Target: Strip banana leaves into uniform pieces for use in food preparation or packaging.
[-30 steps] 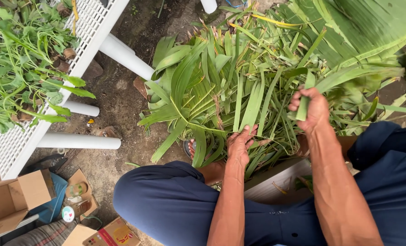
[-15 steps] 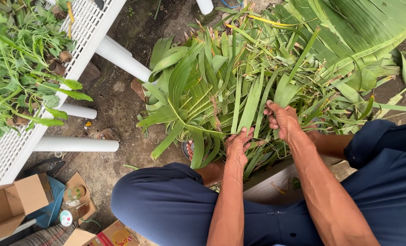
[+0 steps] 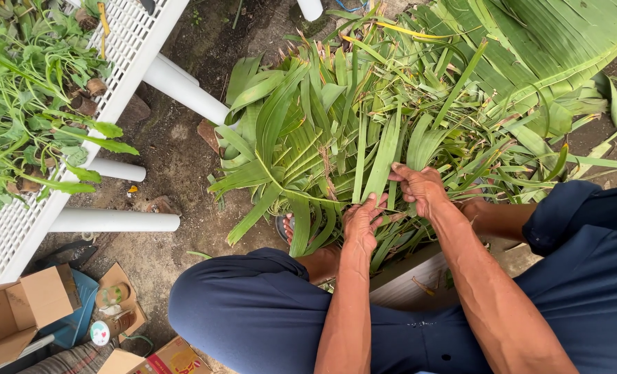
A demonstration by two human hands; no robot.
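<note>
Head view: the left hand (image 3: 361,223) is closed around the bases of several long green leaves (image 3: 364,149); the right hand (image 3: 419,188), just beside it, grips further blades. Beyond both hands the leaf pile (image 3: 419,90) lies loose and unbundled, so most is judged still unsorted.

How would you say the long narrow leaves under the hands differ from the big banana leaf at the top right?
The narrow leaves are slim, strap-like and piled in a tangle; the banana leaf is one broad, ribbed sheet lying flat. Both hands, left and right, touch the narrow leaves, not the banana leaf. Both are green.
</note>
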